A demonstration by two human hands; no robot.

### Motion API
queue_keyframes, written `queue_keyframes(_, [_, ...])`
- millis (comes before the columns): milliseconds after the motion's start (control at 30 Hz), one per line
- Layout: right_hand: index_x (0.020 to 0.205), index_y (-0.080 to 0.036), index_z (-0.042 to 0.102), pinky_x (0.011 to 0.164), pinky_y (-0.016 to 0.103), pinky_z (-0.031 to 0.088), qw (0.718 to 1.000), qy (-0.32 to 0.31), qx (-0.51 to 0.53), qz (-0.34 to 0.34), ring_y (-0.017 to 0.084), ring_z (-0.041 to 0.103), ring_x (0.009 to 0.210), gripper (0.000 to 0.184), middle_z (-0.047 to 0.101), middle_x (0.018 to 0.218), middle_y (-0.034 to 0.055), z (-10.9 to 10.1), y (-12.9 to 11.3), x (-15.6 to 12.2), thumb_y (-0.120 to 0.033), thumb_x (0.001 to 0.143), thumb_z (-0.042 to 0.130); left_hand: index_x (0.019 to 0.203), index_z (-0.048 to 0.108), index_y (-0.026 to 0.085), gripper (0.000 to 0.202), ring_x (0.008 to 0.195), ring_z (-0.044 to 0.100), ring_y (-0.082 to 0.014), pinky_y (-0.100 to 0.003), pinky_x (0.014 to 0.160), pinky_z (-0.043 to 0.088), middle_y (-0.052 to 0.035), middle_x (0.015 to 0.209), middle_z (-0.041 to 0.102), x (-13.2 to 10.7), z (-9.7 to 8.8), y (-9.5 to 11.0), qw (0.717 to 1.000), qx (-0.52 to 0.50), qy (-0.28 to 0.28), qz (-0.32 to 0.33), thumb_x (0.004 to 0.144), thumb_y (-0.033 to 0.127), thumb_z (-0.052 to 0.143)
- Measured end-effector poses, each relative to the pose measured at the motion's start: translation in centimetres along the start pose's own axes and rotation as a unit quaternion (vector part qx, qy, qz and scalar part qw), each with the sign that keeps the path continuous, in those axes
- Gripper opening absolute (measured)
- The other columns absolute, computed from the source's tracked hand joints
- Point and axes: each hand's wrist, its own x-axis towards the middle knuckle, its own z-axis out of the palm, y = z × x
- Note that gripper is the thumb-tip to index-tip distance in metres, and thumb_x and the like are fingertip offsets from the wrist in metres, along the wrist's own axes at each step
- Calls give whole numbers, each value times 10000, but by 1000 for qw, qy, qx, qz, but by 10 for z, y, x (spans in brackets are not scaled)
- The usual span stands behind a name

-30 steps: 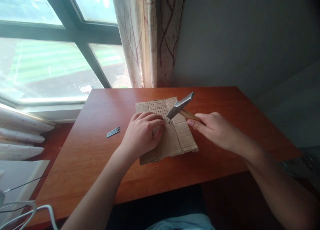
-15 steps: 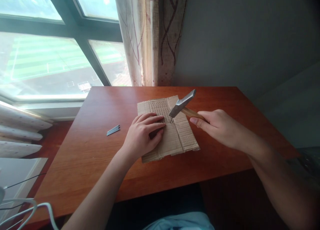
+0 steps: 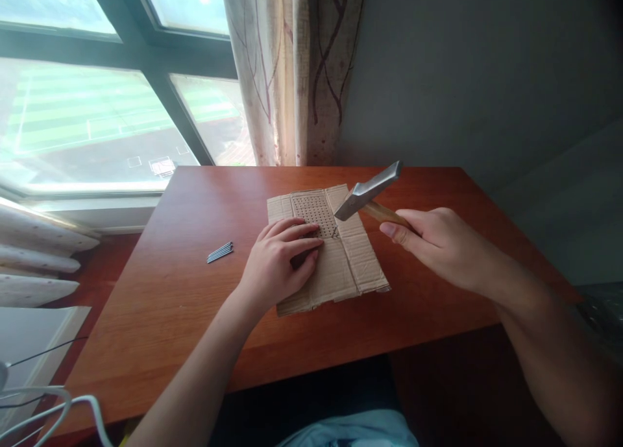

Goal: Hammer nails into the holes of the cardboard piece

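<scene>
My right hand [image 3: 433, 242] is closed round the wooden handle of a hammer [image 3: 367, 191]. The metal head hangs in the air above the cardboard, apart from it. A flattened piece of cardboard [image 3: 335, 272] lies on the table, and on its far part is a brown area with rows of small holes [image 3: 311, 210]. My left hand [image 3: 282, 255] rests on the cardboard with its fingers stretched out, their tips at the edge of the holes. A small thin nail [image 3: 335, 231] stands near those fingertips, below the hammer head; my fingers do not hold it.
Several loose nails [image 3: 220, 252] lie side by side on the reddish wooden table [image 3: 180, 330], left of my left hand. A curtain [image 3: 287, 77] and a window stand behind the table. White cables [image 3: 53, 395] loop at the lower left.
The hammer and my right hand have moved up and to the right, away from the nail. My left hand and the cardboard have stayed in place.
</scene>
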Motion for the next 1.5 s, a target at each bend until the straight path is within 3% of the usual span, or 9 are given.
queue_keyframes(167, [640,-207,405,489,274,266,999,-41,-3,12,98,402,482,501,456,535,-37,4,0,1,-588,965,422,1074,763,290,255,1240,576,-270,-514,1080,449,4,1263,697,-1,1,-1,1000,1,0,0,876,250,608])
queue_keyframes(367, [624,-206,367,482,281,248,1000,-22,-15,8,93,365,452,503,431,505,-42,0,-2,1,-567,968,432,1071,764,292,255,1246,575,-267,-510,1084,451,3,1262,697,-1,0,0,1000,-4,2,-2,874,248,608])
queue_keyframes(533, [635,-208,420,508,275,282,998,-56,-11,15,109,436,507,487,499,560,-25,8,0,5,-561,971,424,1045,772,276,241,1217,592,-267,-507,1063,470,-4,1246,706,1,-1,2,1000,-3,3,-1,876,246,603])
queue_keyframes(900, [646,-209,443,536,278,283,997,-68,-15,16,125,479,535,473,555,593,-3,14,1,6,-547,976,412,1050,774,284,244,1217,596,-263,-503,1060,476,-7,1242,708,0,-1,3,1000,-3,6,-9,880,253,602])
queue_keyframes(1233, [651,-212,436,529,282,285,998,-64,1,9,131,484,531,478,552,590,-2,21,3,5,-564,972,405,1047,771,291,243,1227,592,-266,-507,1067,474,-10,1245,706,1,-1,4,1000,-11,7,-9,875,248,604])
queue_keyframes(1500, [646,-212,383,501,279,255,1000,-15,23,-7,107,409,478,473,457,527,-36,14,4,4,-550,974,426,1055,769,297,254,1229,587,-268,-524,1082,463,-12,1242,707,0,0,3,1000,-18,5,-8,867,230,613])
